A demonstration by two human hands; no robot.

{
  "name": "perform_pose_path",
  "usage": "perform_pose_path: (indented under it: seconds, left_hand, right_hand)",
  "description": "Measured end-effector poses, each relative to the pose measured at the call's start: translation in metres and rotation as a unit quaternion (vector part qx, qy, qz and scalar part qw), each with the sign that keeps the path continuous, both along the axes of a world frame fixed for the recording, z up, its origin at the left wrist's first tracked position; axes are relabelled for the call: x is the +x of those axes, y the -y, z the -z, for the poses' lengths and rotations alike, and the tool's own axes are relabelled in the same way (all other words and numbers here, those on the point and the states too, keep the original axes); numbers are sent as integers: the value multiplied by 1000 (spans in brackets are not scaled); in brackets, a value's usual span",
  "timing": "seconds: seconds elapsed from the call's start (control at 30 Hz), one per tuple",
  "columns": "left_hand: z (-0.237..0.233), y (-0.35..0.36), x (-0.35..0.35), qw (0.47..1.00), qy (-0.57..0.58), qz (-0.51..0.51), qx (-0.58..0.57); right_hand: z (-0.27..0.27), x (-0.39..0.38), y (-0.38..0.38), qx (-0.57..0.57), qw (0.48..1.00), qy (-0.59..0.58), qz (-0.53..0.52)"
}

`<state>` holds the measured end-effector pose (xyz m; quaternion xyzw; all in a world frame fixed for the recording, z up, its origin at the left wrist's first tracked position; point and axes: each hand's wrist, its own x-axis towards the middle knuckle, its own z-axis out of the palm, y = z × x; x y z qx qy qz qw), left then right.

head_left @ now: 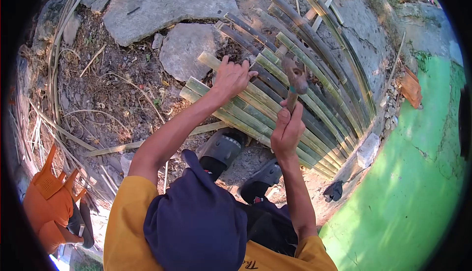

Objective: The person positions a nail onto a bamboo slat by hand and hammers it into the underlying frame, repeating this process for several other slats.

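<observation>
I read right grip (pixel 287 129) closed round hammer (pixel 295 76) handle, head at 12 o'clock. Left grip (pixel 231 78) spread flat, holding nothing, pinning slats (pixel 246 115) mid-frame. Hammer top-heavy: hold low. Slats stiff, splintery.

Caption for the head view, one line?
Left hand rests on bamboo slats while right hand holds a hammer above them.

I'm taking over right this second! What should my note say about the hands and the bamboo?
Left hand: fingers spread, pressing on the bamboo slats.
Right hand: shut on the hammer, its head raised over the slats.
Things: slats lie side by side on the ground, just ahead of the sandalled feet.
Done: many slats lined up in a panel.
Left: cannot tell; no nails show from here.
</observation>
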<state>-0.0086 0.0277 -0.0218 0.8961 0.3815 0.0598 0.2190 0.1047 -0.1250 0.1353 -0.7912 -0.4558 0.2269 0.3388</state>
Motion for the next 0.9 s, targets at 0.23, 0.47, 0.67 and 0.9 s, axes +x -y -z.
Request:
perform_pose_path:
  seconds: [0.23, 0.47, 0.67, 0.9]
  left_hand:
    - [5, 1, -2, 1000, -1, 9, -7]
    - [3, 0, 0, 1000, 1, 11, 8]
    - [-3, -3, -1, 999, -49, 21, -2]
    - [1, -4, 0, 999, -29, 24, -5]
  right_hand:
    - [74, -3, 42, -132, 989, 26, -55]
    - [45, -2, 35, 33, 998, -28, 34]
    - [84, -7, 46, -118, 993, -25, 4]
    - [54, -2, 35, 10, 997, -44, 61]
